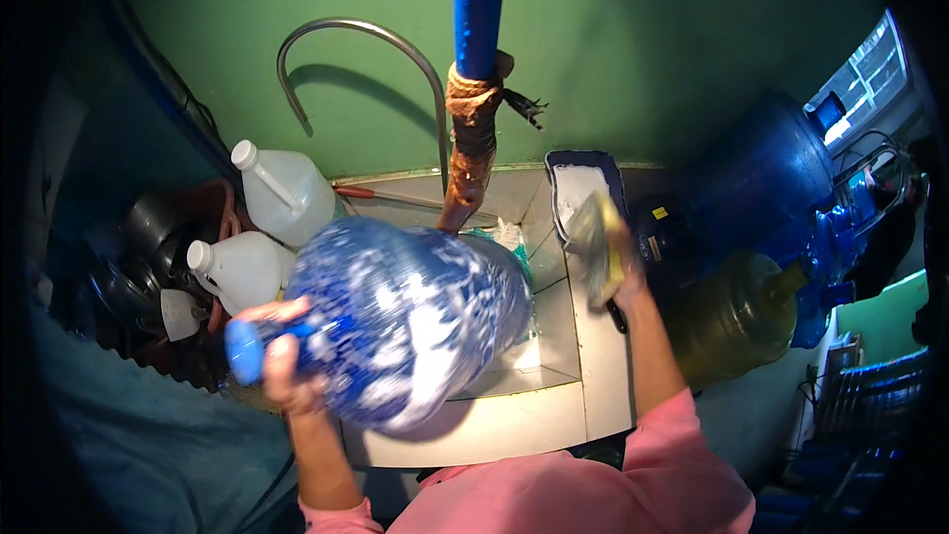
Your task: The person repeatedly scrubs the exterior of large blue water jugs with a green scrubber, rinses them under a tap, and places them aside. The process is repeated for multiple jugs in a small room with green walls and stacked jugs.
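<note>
Water jug: large blue round-bodied jug [410, 321], lying on its side over the white sink [593, 356], body coated in white suds, neck toward the person's left.
Left hand: left hand [282, 361] wraps around the jug's neck just behind the blue cap [242, 351], fingers curled tight on it.
Right hand: right hand [618, 272] lifted off the jug, fingers pressed on a yellow sponge [598, 242], near the blue soap tray [583, 188] on the sink rim.
Handling: looks like rigid plastic; probably light if drained, cannot tell whether water is inside. Soapy surface likely very slippery, so the broad belly offers poor purchase.
Where to hold: neck is the sure spot, narrow enough for one hand; a second hand under the belly would steady it, or rest the body on the sink edge.
Nearby: two white plastic jugs [282, 193] at left, curved metal faucet [366, 49] above, more blue jugs [761, 178] at right.
</note>
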`<state>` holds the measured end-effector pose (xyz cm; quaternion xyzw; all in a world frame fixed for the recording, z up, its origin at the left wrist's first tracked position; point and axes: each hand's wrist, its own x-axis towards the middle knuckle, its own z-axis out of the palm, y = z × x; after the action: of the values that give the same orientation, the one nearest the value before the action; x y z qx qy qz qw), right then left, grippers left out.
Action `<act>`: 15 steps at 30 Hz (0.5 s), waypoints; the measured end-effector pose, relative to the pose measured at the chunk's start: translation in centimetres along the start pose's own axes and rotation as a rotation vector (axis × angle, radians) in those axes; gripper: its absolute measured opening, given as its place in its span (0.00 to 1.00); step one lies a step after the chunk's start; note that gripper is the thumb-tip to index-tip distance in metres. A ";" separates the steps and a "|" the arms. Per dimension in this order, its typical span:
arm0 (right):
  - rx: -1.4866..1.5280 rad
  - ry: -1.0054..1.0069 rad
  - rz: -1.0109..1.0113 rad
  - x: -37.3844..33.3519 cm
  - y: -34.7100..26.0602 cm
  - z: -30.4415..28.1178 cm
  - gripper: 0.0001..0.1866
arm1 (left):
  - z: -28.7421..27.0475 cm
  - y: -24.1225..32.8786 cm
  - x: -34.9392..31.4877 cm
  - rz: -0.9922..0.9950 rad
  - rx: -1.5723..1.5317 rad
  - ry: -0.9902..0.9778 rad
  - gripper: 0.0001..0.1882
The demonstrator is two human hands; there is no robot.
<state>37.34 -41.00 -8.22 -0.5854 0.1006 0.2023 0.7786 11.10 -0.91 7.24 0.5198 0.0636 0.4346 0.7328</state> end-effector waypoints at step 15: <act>-0.749 -0.464 -0.837 -0.6 7.2 22.6 0.14 | 5.6 -28.9 -8.0 0.104 0.466 -0.051 0.27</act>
<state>31.85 -17.94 -7.62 -0.7501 -0.3885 0.0228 0.5347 25.72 -12.91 -16.72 0.6883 0.1169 0.4320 0.5709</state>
